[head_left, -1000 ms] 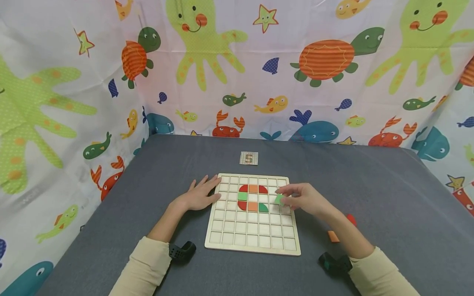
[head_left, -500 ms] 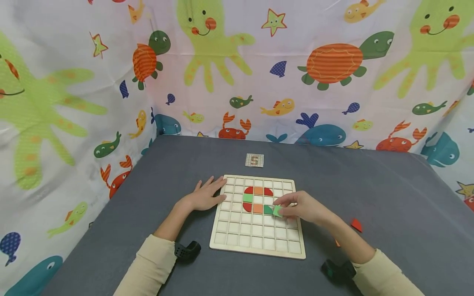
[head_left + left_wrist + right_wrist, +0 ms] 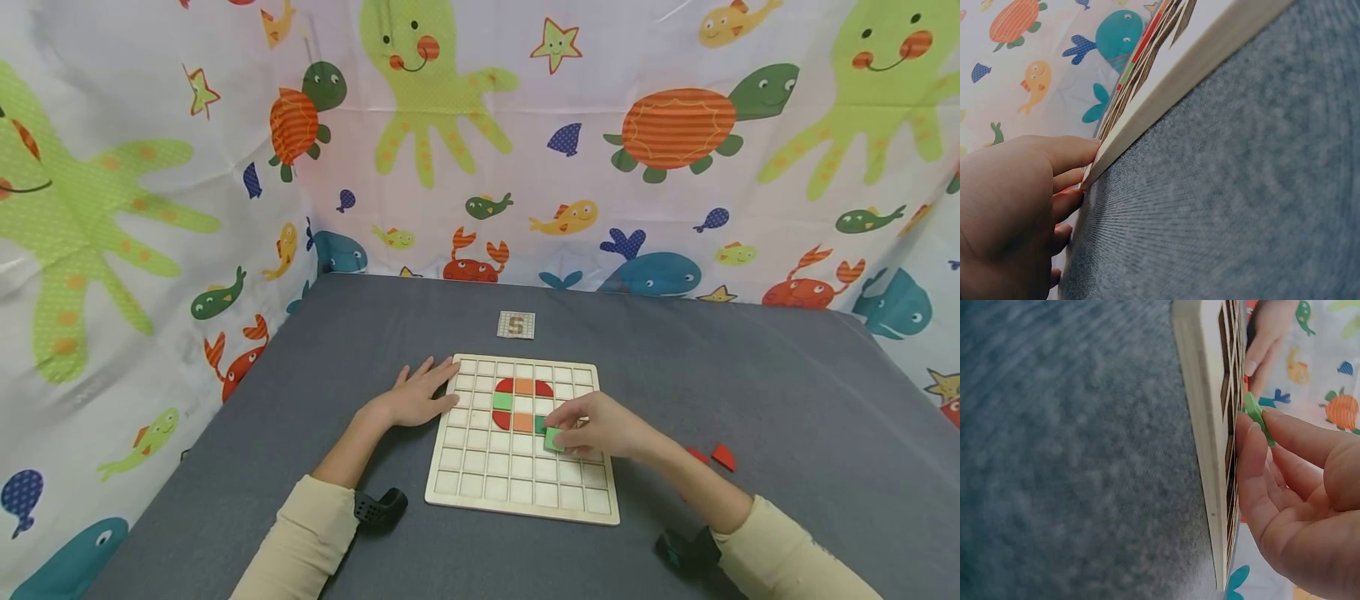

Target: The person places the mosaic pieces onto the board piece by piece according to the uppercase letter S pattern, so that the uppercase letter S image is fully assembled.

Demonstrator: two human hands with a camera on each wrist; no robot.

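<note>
Right hand point(image 3: 603, 425): thumb and forefinger pinch a light green tile point(image 3: 553, 439). Tile is over the board point(image 3: 487, 487), right of its middle, nearer the right edge than the left, just on the near side of a dark green piece point(image 3: 540, 424). In the right wrist view the tile stands tilted between the fingertips; cannot tell whether it touches the grid.

Left hand point(image 3: 411, 400): fingers spread and relaxed, gripping nothing. It lies at the board's left edge, towards the far left corner, fingertips touching the wood (the left wrist view shows them against the board's side).

On the grid, towards the far edge: a row of red piece point(image 3: 503, 386), orange square point(image 3: 524, 386) and second red piece point(image 3: 543, 389). Below the row's left end, a light green square point(image 3: 502, 401). Next row nearer: third red piece point(image 3: 500, 420), orange tile point(image 3: 523, 422), then the dark green piece, partly covered by the right hand.

Beyond the board's far edge, on the grey table point(image 3: 360, 333), a small gridded card point(image 3: 516, 325) marked with an S-like figure. Out from the board's right edge, two loose red pieces: one point(image 3: 723, 457) in plain sight, the other point(image 3: 696, 454) partly hidden by the forearm. Sea-animal cloth point(image 3: 450, 192) hangs behind the table's far edge.
</note>
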